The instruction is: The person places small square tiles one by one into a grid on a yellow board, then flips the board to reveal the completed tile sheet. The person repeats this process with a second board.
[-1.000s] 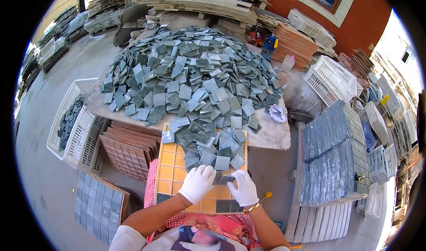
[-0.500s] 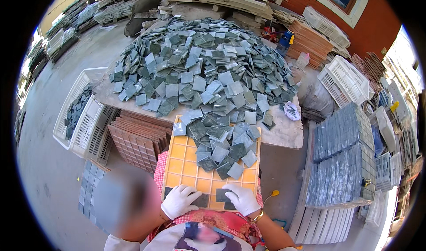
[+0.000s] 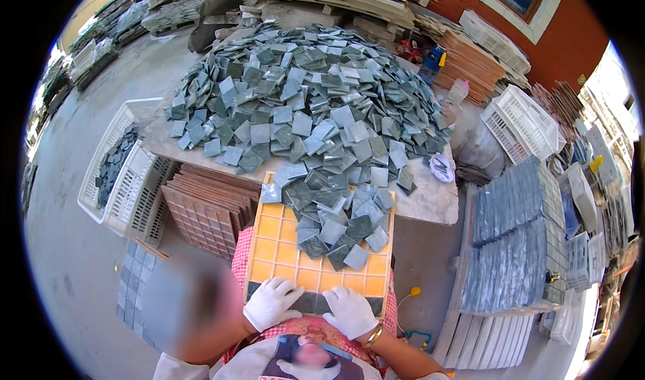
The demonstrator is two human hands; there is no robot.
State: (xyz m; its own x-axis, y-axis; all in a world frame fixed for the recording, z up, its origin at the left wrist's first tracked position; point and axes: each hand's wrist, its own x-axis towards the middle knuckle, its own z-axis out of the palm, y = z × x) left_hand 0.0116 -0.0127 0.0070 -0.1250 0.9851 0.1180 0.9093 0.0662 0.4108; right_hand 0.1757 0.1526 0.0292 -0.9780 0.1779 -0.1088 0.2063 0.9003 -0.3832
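A yellow-orange board [image 3: 272, 235] with a wooden grid lies in front of me, its far end against the table. Along its near edge runs a row of dark grey stone tiles [image 3: 310, 303] set in the compartments. My left hand [image 3: 274, 305], white-gloved, rests over the left part of this row, fingers stretched out. My right hand [image 3: 349, 313], also gloved, lies on the right part with its fingertips on the tiles, fingers extended and holding nothing visible. The hands hide part of the row. Loose tiles [image 3: 332, 232] cover the board's far right part.
A large heap of tiles [image 3: 289, 98] spreads over the table [image 3: 430, 202]. Brown grid boards [image 3: 201, 209] lean below its left side, beside a white crate [image 3: 127, 185] holding tiles. Wrapped tile stacks [image 3: 507, 246] stand at the right. Another person's blurred head [image 3: 191, 306] is close at lower left.
The tile that my right hand held now lies in the near row, and that hand has moved slightly left and nearer me. My left hand has stayed about where it was.
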